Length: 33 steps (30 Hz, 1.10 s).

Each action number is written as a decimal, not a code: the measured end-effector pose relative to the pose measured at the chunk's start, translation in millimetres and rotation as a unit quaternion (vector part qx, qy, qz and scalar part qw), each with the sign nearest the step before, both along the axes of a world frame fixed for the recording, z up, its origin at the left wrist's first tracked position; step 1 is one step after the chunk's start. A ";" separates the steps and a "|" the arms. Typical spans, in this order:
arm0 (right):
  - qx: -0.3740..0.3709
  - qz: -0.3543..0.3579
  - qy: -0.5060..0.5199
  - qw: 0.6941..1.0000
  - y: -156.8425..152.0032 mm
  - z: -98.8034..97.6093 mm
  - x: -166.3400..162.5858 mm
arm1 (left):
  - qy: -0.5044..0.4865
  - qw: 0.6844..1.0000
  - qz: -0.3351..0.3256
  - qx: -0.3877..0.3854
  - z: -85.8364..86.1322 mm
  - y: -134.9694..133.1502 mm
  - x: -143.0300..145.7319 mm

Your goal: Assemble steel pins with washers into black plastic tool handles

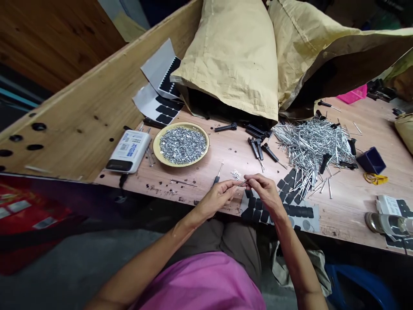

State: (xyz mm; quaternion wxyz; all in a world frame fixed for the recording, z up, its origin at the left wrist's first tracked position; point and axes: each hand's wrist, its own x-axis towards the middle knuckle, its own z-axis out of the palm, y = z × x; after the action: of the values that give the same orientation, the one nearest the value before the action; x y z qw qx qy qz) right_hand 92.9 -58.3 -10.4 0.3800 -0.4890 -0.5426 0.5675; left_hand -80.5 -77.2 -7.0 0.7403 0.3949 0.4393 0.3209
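Pinching a rod [242, 183]: curled left hand [219, 194], curled right hand [265, 191]

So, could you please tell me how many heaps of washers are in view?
2: a large heap in the bowl, and a small heap on the table, just beyond the left hand. Others may be hidden behind the sacks.
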 end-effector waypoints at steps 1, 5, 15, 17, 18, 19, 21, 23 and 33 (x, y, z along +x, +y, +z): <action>-0.010 -0.005 0.007 1.000 1.5 -2.7 -0.3 | -0.006 1.000 0.001 -0.010 -0.9 1.7 0.3; 0.037 -0.103 -0.053 0.993 1.8 -19.7 -3.7 | -0.029 0.997 0.041 -0.054 -4.2 12.6 2.3; 0.206 -0.061 -0.315 0.925 -15.7 -51.8 2.5 | -0.030 0.976 0.203 -0.075 -3.3 25.1 -26.2; 0.196 -0.038 -0.348 0.916 -5.6 -52.0 0.8 | -0.020 0.973 0.215 -0.077 -1.5 23.1 -33.8; 0.187 -0.022 -0.371 0.909 0.5 -51.3 -1.0 | -0.013 0.973 0.218 -0.080 -0.7 21.8 -36.4; 0.176 -0.006 -0.396 0.901 6.6 -50.3 -3.4 | -0.006 0.972 0.220 -0.084 -0.2 20.4 -38.3; 0.154 0.024 -0.449 0.880 17.2 -47.2 -9.6 | 0.005 0.971 0.219 -0.094 -0.5 17.6 -39.6; 0.143 0.056 -0.495 0.855 24.1 -43.5 -16.2 | 0.013 0.971 0.214 -0.102 -2.9 15.7 -38.7; 0.154 0.074 -0.476 0.862 28.7 -43.4 -20.6 | 0.019 0.980 0.155 -0.123 -9.8 12.8 -29.7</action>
State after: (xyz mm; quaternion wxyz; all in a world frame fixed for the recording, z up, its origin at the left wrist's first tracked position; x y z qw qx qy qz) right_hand 72.2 -29.6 -53.8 0.1025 -0.5937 -0.7724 0.2010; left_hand -110.2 -64.4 -16.8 0.7159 0.2343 0.5453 0.3677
